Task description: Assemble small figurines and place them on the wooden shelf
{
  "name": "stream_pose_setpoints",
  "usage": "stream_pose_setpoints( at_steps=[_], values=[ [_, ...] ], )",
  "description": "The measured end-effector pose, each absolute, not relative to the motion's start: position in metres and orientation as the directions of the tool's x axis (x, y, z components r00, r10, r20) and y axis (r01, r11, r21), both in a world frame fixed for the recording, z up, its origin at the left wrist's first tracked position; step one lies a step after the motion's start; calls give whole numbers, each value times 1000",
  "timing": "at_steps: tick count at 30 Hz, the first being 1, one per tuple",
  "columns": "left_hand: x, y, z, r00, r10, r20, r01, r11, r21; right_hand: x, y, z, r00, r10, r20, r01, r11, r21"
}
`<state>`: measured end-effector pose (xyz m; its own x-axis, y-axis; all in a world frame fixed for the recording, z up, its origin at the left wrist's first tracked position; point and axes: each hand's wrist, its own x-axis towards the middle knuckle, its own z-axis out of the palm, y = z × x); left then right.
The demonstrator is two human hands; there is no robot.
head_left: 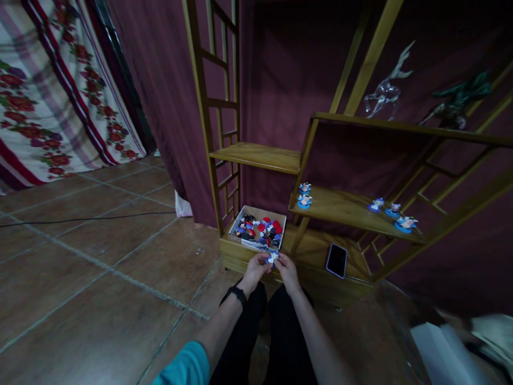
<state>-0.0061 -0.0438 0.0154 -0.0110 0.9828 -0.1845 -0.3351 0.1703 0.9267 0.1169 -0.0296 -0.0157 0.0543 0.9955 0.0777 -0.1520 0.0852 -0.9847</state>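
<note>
A small white and purple figurine (273, 257) is pinched between my two hands, just in front of the box. My left hand (256, 268) grips its left side, and my right hand (287, 268) has hold of the right side. Right behind them an open cardboard box (284, 229) holds many small figurines and discs in red, black, white and purple. On the raised shelf (336, 211) to the right stand several similar figurines: two blue-based ones (304, 201) at its left end, and a purple-based one (375, 205) with others towards the right end.
A phone (336, 261) lies on the lower shelf at right. Higher up, a clear deer ornament (385, 95) and a dark green statue (460, 101) stand on the top shelf. A black cable (100, 218) crosses the tiled floor at left. A pale box (444, 353) sits at bottom right.
</note>
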Motion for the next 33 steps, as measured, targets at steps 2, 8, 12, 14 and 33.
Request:
stream_pose_setpoints(
  at_steps=[2,8,12,14,33],
  values=[
    [-6,-43,14,-22,990,-138,-328,123,936,116,-31,-15,49,996,81,-170,88,-981],
    [-7,-42,12,-23,991,-128,-296,116,948,115,-34,-12,33,996,88,-183,92,-979],
    [-8,-44,12,0,993,-115,-302,110,947,117,-34,-15,57,994,90,-148,98,-984],
    [-8,-45,13,18,992,-121,-318,120,941,117,-33,-17,54,994,97,-149,104,-983],
    [-4,-48,13,-56,985,-162,-339,134,931,118,-31,-22,93,989,114,6,114,-993]
  ],
)
